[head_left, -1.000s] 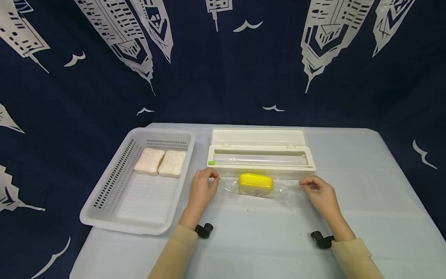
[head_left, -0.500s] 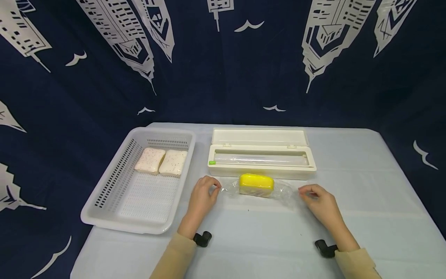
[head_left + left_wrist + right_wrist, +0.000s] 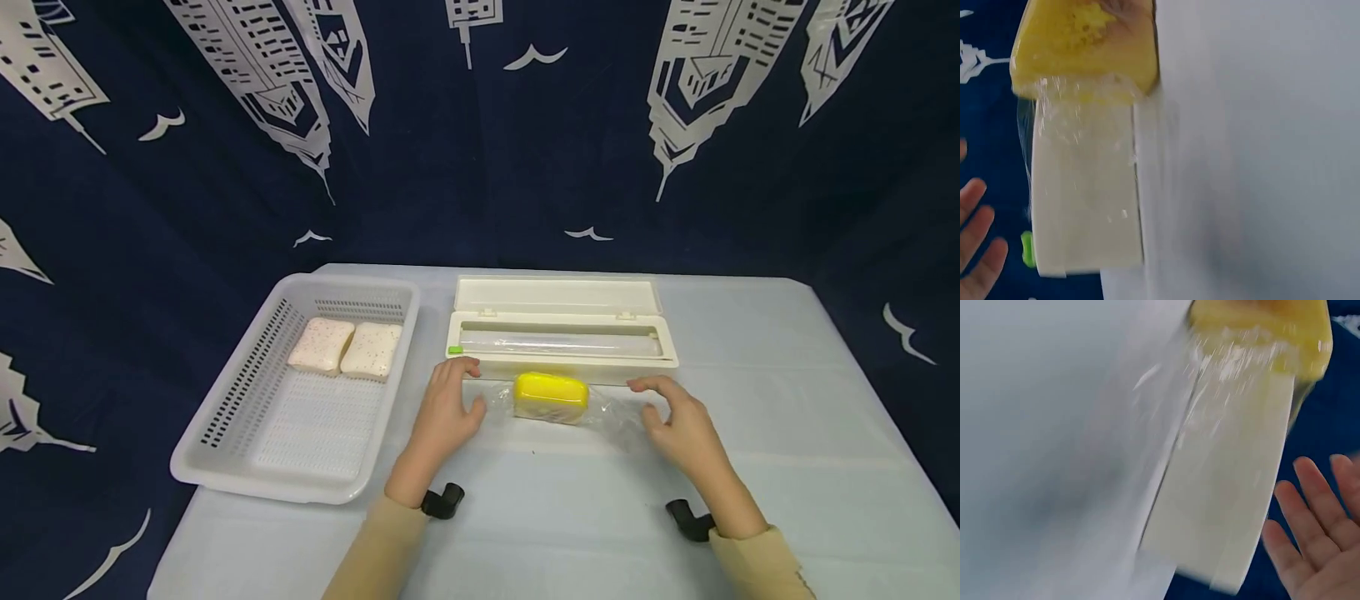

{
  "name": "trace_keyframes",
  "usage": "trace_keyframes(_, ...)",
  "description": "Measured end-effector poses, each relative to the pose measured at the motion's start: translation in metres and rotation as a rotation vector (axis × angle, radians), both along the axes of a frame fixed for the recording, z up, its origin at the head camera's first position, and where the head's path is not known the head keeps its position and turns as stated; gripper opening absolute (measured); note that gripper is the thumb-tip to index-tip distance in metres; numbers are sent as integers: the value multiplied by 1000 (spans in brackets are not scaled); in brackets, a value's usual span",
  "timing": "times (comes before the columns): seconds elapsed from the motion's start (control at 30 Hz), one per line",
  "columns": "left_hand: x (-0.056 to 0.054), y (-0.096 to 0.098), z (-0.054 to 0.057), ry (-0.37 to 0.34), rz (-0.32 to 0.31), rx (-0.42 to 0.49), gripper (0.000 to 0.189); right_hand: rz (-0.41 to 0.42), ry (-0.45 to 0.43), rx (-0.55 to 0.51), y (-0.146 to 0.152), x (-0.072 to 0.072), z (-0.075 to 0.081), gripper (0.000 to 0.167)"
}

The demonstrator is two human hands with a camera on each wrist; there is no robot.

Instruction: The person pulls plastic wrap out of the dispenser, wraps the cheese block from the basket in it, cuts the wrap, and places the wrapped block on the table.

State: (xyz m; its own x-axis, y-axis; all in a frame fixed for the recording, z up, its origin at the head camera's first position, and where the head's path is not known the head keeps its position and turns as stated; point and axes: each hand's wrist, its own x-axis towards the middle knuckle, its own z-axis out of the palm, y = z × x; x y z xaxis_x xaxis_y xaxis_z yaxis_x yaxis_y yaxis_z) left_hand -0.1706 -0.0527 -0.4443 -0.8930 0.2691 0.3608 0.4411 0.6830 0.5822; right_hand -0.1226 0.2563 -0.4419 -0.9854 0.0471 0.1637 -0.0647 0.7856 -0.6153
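A yellow block with a pale lower side lies on the table, wrapped in clear plastic film whose loose ends spread to both sides. Its exact kind is hard to tell. To the left of it, my left hand hovers with thumb and fingers parted around nothing, near the film's left end. On the other side my right hand is likewise spread, close to the film's right end. Several of its straight fingers appear in the right wrist view. Behind the block stands a cream film dispenser box, lid up, with a clear roll inside.
A white perforated basket stands on the left, holding two pale speckled square slices like bread. A green slider sits at the box's left front. The pale table ends before a dark blue patterned cloth.
Both hands had thumb and fingertips together at the film's ends. They drew back slightly, then parted their fingers and moved forward toward the box. The yellow block stayed put.
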Motion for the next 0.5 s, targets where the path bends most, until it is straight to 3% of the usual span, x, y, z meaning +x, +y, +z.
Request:
trace_keyframes(0.1, -6, 16, 1, -87, -98, -52, 49, 74, -66, -18, -18, -10, -3, 45)
trace_keyframes(0.2, -10, 29, -2, -116, -128, -149, 63, 136, -89, 0, -33, -18, -9, 65)
trace_keyframes(0.37, -10, 35, -12, -68, -50, -273, 69, 161, 25, 143, -45, -23, -19, 73)
trace_keyframes(0.5, -10, 36, -18, -9, -8, -371, 65, 157, 139, 258, -48, -21, -23, 59)
